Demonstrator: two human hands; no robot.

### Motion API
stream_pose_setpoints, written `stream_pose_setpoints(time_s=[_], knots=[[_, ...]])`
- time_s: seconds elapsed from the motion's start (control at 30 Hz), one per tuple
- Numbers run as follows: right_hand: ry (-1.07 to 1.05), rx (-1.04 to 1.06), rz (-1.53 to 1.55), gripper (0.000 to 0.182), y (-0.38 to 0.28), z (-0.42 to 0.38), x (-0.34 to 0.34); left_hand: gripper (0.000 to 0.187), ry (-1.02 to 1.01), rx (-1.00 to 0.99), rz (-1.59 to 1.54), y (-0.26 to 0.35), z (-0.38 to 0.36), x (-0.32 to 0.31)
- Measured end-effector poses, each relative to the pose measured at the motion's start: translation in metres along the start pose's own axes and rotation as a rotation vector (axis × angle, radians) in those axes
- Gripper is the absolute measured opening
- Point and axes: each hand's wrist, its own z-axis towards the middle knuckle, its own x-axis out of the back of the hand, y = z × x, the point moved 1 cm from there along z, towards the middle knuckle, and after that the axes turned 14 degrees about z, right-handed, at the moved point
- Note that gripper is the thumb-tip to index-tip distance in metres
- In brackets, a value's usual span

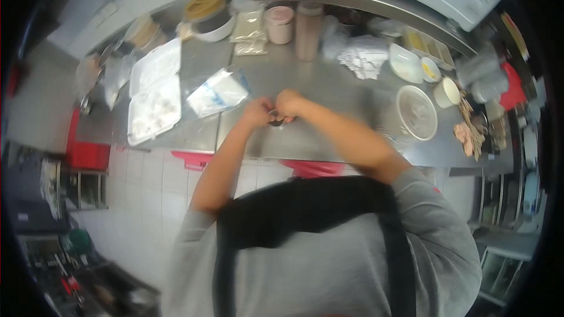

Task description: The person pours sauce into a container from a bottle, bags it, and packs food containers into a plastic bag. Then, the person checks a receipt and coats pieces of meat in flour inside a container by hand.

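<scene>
Over the steel table, near its front edge, my left hand (258, 113) and my right hand (290, 104) meet with fingers closed around a small round cup (276, 122). The cup looks dark inside; its exact kind is too small and blurred to tell. Fingers of both hands cover its upper part. To the left of my hands lies a clear plastic bag (218, 93) with blue print and white contents. Further left, a white foam clamshell container (155, 94) lies open.
Along the back stand a yellow-lidded tub (205, 9), a pink-lidded jar (279, 25) and a tall bottle (308, 32). White papers (364, 57) lie right of them. A large round clear-walled container (416, 113), bowls and crumpled gloves (468, 139) occupy the right side.
</scene>
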Motion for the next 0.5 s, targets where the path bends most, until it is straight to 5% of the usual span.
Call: stream_pose_setpoints(time_s=[0.1,0.13,0.17,0.3,0.43,0.5], knots=[[0.132,0.125,0.024,0.037,0.015,0.009,-0.014,0.033,0.13,-0.227,0.217,-0.01,0.005,-0.005],[0.077,0.09,0.056,0.036,0.012,-0.001,-0.014,0.032,0.01,-0.127,-0.007,-0.02,0.004,-0.006],[0.043,0.229,0.111,0.03,0.022,0.002,-0.026,0.032,0.006,-0.227,-0.194,-0.03,-0.005,-0.01],[0.115,0.107,0.751,0.007,0.042,-0.092,-0.057,0.035,-0.134,-0.247,-0.39,-0.003,-0.066,-0.013],[0.305,0.17,0.769,0.007,0.104,-0.203,-0.084,0.036,-0.056,-0.232,-0.374,0.018,-0.112,-0.009],[0.337,-0.003,0.659,0.008,0.13,-0.265,-0.078,0.035,-0.039,-0.247,-0.353,0.02,-0.118,-0.01]])
